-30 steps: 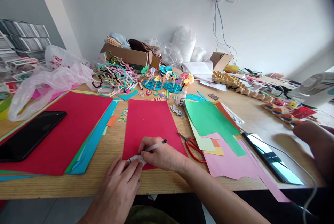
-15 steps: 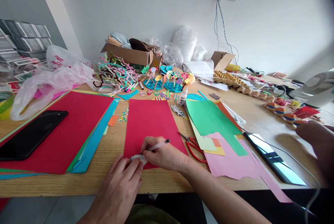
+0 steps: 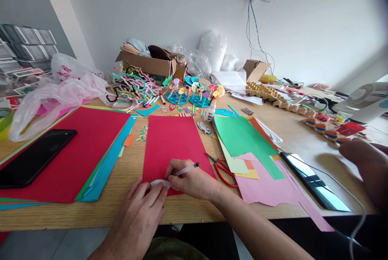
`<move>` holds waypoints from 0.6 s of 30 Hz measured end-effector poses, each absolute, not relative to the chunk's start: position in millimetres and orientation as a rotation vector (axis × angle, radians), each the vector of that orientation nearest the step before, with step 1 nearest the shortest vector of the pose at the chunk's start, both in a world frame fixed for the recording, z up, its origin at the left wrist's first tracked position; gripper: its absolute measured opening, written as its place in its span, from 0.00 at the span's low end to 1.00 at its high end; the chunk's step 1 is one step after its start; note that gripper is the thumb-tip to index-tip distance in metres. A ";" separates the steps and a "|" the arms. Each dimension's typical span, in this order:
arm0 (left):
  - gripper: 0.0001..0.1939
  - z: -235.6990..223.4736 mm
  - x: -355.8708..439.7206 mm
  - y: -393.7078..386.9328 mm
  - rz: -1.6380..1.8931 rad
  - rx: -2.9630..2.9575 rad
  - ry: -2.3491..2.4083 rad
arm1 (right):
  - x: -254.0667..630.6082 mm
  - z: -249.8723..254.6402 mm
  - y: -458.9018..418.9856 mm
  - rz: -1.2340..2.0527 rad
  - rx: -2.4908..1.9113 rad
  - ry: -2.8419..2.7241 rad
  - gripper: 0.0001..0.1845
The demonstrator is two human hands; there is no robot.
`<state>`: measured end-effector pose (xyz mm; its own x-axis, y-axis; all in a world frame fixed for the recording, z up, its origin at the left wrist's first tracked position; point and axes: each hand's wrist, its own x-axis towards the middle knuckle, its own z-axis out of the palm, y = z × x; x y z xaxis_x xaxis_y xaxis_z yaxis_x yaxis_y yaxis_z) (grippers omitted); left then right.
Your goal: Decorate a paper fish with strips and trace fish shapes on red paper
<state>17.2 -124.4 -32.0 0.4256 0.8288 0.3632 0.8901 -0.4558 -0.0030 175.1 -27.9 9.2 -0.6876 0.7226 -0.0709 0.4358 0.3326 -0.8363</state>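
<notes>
In front of me on the table lies a red sheet of paper (image 3: 171, 141). At its near edge, my left hand (image 3: 138, 209) presses a small white paper cutout (image 3: 157, 182) down, fingers close together and partly covering it. My right hand (image 3: 192, 183) is closed around a pen (image 3: 188, 168), which slants with its dark end up and to the right. The pen's tip is hidden behind the fingers, close by the cutout. Just right of the red sheet rest orange-handled scissors (image 3: 224, 173), and a grey-and-white fish-like cutout (image 3: 204, 127) lies farther back.
A stack of coloured paper (image 3: 100, 131) with a black phone (image 3: 39, 155) is at left. Green paper (image 3: 247, 137), pink paper (image 3: 269, 185) and another phone (image 3: 313, 181) lie right. Behind are a glue bottle (image 3: 210, 114) and pipe cleaners (image 3: 133, 84). Someone else's hand (image 3: 360, 159) shows at the right edge.
My right hand and the pen have shifted slightly to the right along the cutout. My left hand stays on it. The whole view has moved a little.
</notes>
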 end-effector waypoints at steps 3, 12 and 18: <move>0.17 -31.6 18.5 -123.6 -0.464 -2.472 -1.507 | 178.0 7.9 -28.4 1.270 -1.038 -2.282 0.08; 0.17 -33.8 20.9 -123.1 -0.497 -2.451 -1.525 | 185.7 11.7 -31.7 1.255 -1.057 -2.276 0.08; 0.18 -37.0 25.8 -123.1 -0.541 -2.419 -1.573 | 189.9 11.2 -31.9 1.267 -1.050 -2.283 0.07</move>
